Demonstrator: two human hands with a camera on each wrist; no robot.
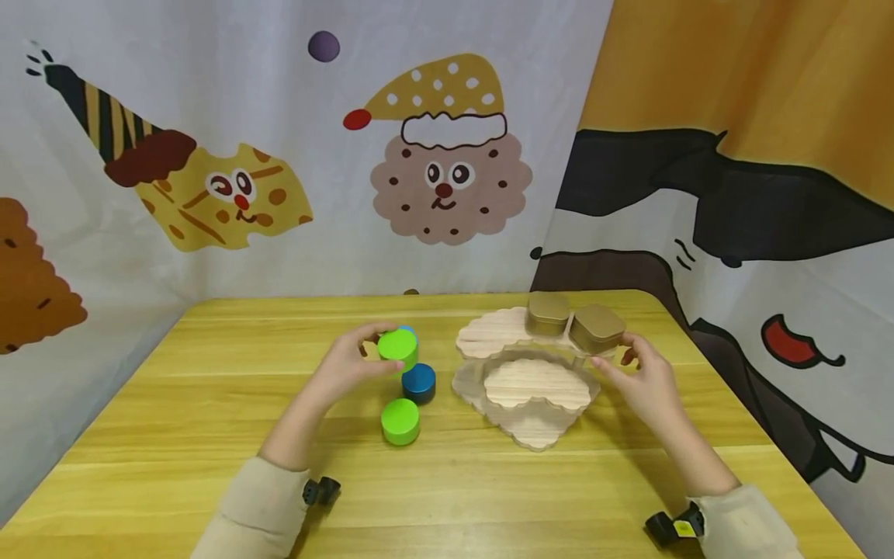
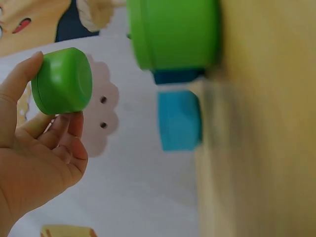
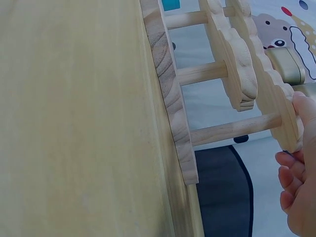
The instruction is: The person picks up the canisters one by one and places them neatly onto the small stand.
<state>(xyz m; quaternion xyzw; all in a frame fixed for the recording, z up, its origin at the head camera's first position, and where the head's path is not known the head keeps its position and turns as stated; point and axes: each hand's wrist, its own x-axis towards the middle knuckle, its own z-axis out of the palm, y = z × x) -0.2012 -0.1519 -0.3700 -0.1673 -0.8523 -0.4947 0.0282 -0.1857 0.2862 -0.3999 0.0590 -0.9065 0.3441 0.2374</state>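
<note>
My left hand [image 1: 344, 363] holds a small green round-cornered tin [image 1: 398, 349] above the table, thumb on one side and fingers on the other. In the left wrist view the tin [image 2: 61, 81] is tilted and its lid seam shows. My right hand [image 1: 648, 382] pinches the right end of the wooden tiered stand's [image 1: 489, 334] top shelf, thumb above and fingers below. Two gold tins [image 1: 548, 314] sit on that top shelf, near the right hand. The lower wooden shelf [image 1: 536, 384] and the base bear nothing.
A dark blue tin [image 1: 419, 384] and another green tin [image 1: 400, 423] stand on the table [image 1: 209, 435] between my left hand and the stand. A light blue tin [image 1: 407, 332] is partly hidden behind the held one. A cartoon-printed curtain [image 1: 265, 264] hangs behind the table.
</note>
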